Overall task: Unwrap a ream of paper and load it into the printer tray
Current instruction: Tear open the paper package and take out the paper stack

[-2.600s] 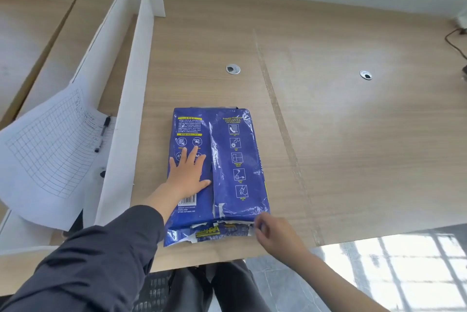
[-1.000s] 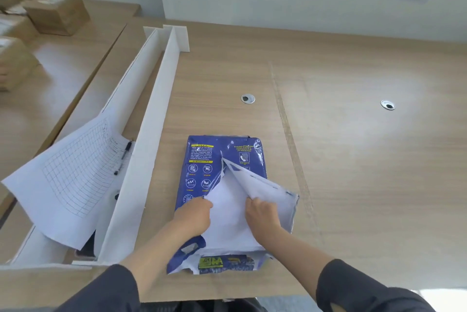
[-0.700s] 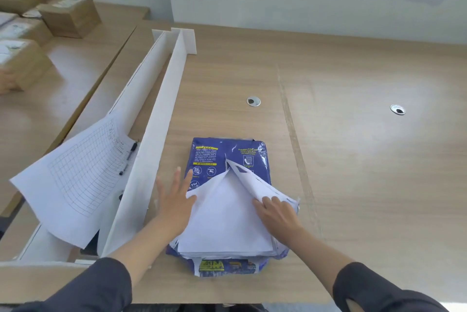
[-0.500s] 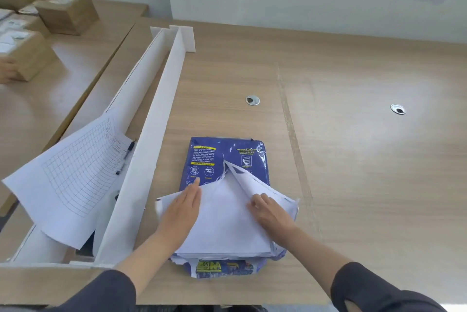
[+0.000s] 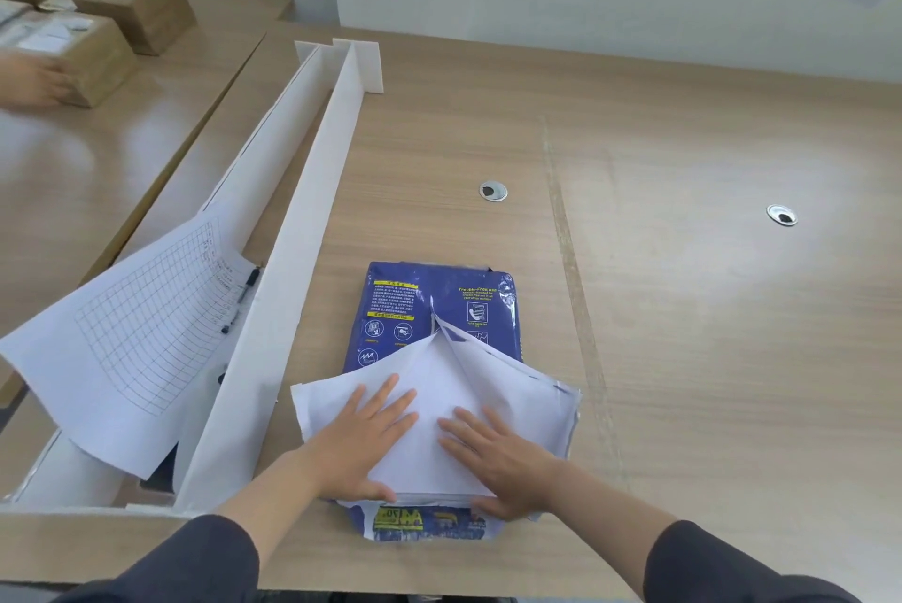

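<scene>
Head view, largest element first: I see a wide wooden desk [image 5: 683, 309] filling the field, with a long white partition [image 5: 293, 270] running down its left side and a gridded sheet [image 5: 141, 334] draped over the channel beyond it. Near the front edge of the desk, just right of the partition, lies the ream of paper [image 5: 429, 407], its blue wrapper [image 5: 439, 305] torn open along the top seam for roughly the near half; the far half is still sealed, and a crumpled end flap of wrapper pokes out toward me under the wrists. The exposed white sheets [image 5: 429, 446] show between two peeled-back flaps. My left hand [image 5: 363, 436] lies flat and spread, fingers extended, pressing the left flap down against the stack and gripping nothing; my right hand [image 5: 498, 456] is likewise flat and open on the sheets beside the right flap (its thumb side curls at the near edge, so I cannot tell whether it pinches the wrapper there). I judge the step to be mid-unwrap. The next move calls for extending the tear toward the far end, or sliding the stack out toward me while the wrapper is pinned, keeping the sheets squared. No printer tray appears in view, so it must be located before loading.
</scene>
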A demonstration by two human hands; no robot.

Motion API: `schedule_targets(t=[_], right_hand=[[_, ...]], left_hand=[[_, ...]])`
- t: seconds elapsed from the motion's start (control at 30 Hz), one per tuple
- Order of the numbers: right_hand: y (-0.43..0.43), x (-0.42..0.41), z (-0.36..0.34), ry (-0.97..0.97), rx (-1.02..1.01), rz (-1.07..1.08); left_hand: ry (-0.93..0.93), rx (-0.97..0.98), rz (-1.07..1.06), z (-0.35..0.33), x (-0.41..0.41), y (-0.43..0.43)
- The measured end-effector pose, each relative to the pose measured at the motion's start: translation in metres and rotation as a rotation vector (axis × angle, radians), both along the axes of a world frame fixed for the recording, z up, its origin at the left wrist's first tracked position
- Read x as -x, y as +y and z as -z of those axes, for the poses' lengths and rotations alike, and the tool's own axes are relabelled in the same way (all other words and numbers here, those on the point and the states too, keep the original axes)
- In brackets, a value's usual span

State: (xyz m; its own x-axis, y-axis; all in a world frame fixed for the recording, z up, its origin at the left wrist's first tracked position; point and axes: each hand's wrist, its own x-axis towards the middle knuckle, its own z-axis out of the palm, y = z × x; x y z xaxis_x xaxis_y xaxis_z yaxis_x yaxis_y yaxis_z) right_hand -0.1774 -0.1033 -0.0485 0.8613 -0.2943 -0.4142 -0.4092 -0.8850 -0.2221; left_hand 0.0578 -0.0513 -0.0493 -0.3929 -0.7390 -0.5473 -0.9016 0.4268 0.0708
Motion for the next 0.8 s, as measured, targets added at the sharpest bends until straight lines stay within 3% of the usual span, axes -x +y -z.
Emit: schedule_targets(t=[0.3,0.43,0.53,0.67,0.8], right_hand=[[-0.005,0.001,-0.001,-0.004,0.001,-0.014],[-0.004,-0.001,-0.003,0.044,0.001,-0.008],[-0.003,-0.004,-0.010,0.095,0.028,-0.017],[-0.001,-0.002,-0.014,-0.008,0.236,-0.117],[-0.002,-0.001,-0.009,-0.154,0.288,-0.160]], left_hand=[[-0.031,0.057,0.005,-0.013,0.002,0.005],[-0.037,0.273,0.121,-0.020,0.004,0.009],[-0.020,0.314,0.148,-0.015,0.002,0.010],[-0.030,0.346,0.175,-0.014,0.002,0.012],[-0.028,0.333,0.165,-0.016,0.003,0.010]])
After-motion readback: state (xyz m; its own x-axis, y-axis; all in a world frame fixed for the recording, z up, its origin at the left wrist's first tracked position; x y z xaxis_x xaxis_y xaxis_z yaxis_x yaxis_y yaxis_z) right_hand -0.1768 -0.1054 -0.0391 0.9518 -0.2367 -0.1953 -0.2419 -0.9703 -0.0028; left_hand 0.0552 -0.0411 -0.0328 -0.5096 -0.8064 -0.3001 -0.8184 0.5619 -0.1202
